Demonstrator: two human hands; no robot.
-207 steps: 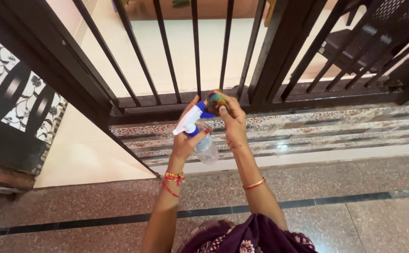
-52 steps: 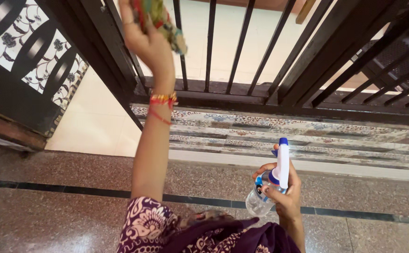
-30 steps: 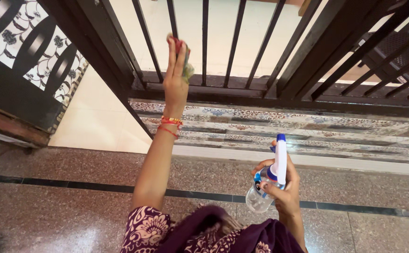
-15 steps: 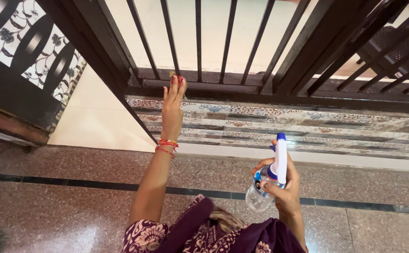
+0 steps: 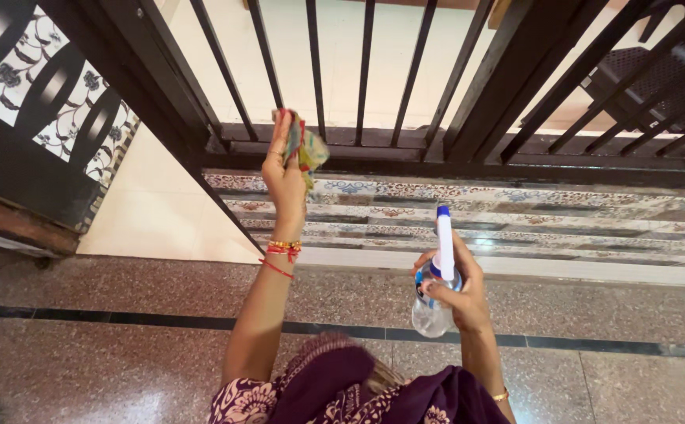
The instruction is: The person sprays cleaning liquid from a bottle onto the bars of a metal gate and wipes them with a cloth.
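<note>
Speckled polished stone floor with a dark inlaid stripe runs up to a patterned tiled threshold, beyond which stands a dark metal gate of upright bars on a horizontal bottom rail; pale flooring lies behind it. An ornamental dark panel with floral infill stands at the far left.

Left hand: raised, arm extended forward and up from the body, wrist bangles and red thread visible. Fingers are clenched around a bunched multicoloured cloth, which is pressed at, or held just in front of, the foot of one bar where it meets the bottom rail. Actual contact with the metal cannot be confirmed from this view.

Right hand: held low and close to the body, well apart from the gate. It is closed around the neck of a clear spray bottle with a white and blue trigger head. The bottle's long axis points away from the person, nozzle end toward the gate, body toward the floor.

Key relation: the bars run upright, ahead of and above both hands; the left hand with the cloth is at the bars, markedly nearer than the right, which is short of the threshold.

Purple patterned clothing shows at the bottom edge.
</note>
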